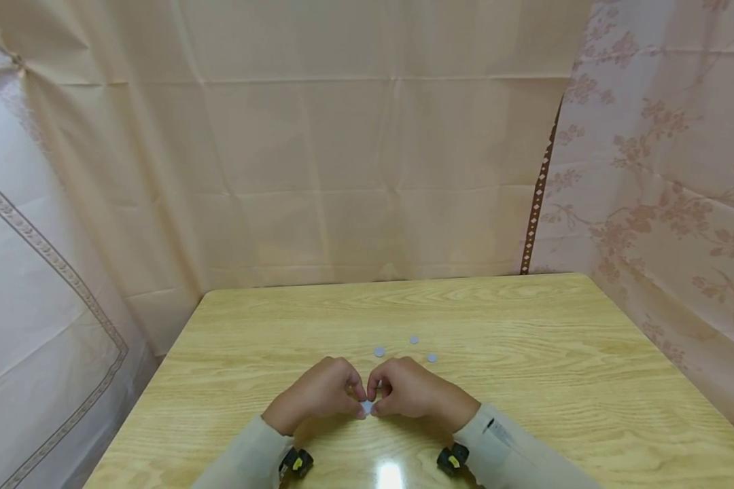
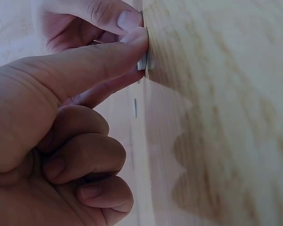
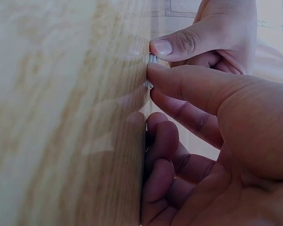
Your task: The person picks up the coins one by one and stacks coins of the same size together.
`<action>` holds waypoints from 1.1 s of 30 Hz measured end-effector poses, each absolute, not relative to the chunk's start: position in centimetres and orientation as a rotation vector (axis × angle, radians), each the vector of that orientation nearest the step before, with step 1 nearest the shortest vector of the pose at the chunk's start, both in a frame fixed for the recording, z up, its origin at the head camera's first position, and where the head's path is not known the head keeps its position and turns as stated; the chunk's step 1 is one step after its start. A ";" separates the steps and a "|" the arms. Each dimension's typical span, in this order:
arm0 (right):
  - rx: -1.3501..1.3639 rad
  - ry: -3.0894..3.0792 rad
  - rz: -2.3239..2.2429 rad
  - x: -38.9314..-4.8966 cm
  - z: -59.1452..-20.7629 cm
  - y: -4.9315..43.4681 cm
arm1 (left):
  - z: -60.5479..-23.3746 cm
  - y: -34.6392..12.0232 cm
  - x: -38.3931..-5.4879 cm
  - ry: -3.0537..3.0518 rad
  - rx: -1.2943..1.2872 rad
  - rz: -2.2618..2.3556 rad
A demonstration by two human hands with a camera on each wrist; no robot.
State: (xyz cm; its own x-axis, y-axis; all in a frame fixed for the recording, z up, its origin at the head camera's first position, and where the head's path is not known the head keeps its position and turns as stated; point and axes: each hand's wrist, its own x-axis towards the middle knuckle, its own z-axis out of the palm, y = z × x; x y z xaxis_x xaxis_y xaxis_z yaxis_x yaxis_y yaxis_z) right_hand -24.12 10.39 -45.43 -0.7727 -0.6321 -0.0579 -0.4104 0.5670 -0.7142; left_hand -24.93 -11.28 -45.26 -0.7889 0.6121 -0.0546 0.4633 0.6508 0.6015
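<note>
At the near middle of the table, a small stack of silver-grey coins [image 1: 367, 407] sits between both hands. My left hand [image 1: 324, 390] pinches its left side with thumb and forefinger, the other fingers curled in toward the palm. From the opposite side my right hand [image 1: 412, 388] grips the stack in the same way, thumb nearest me. Close up in the right wrist view, the stacked coin edges [image 3: 153, 59] show between the two thumbs, right at the tabletop. Fingertips hide most of the stack.
Beyond the hands, three loose coins lie flat on the wood-grain table [image 1: 251, 339]: a left one [image 1: 379, 352], a far one [image 1: 413, 339] and a right one [image 1: 431, 358]. A beige curtain [image 1: 355, 170] hangs behind the table, with patterned cloths at both sides.
</note>
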 end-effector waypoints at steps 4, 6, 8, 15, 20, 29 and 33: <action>-0.856 2.497 -1.021 -24.1 -45.4 10.4 | -45.3 -11.4 -25.0 2.609 0.881 0.862; -0.855 2.497 -1.021 -24.0 -45.4 10.4 | -45.3 -11.4 -25.0 2.596 0.868 0.873; -0.856 2.496 -1.023 -24.0 -45.3 10.4 | -45.4 -11.4 -25.0 2.577 0.841 0.891; -0.859 2.484 -1.030 -23.9 -45.2 10.4 | -45.1 -11.6 -25.0 2.547 0.770 0.933; -0.855 2.486 -1.030 -23.9 -45.3 10.3 | -45.0 -11.6 -24.8 2.542 0.768 0.942; -0.851 2.486 -1.032 -23.9 -45.3 10.4 | -45.0 -11.6 -24.9 2.546 0.794 0.928; -0.847 2.487 -1.031 -23.9 -45.2 10.4 | -45.0 -11.5 -25.0 2.570 0.823 0.899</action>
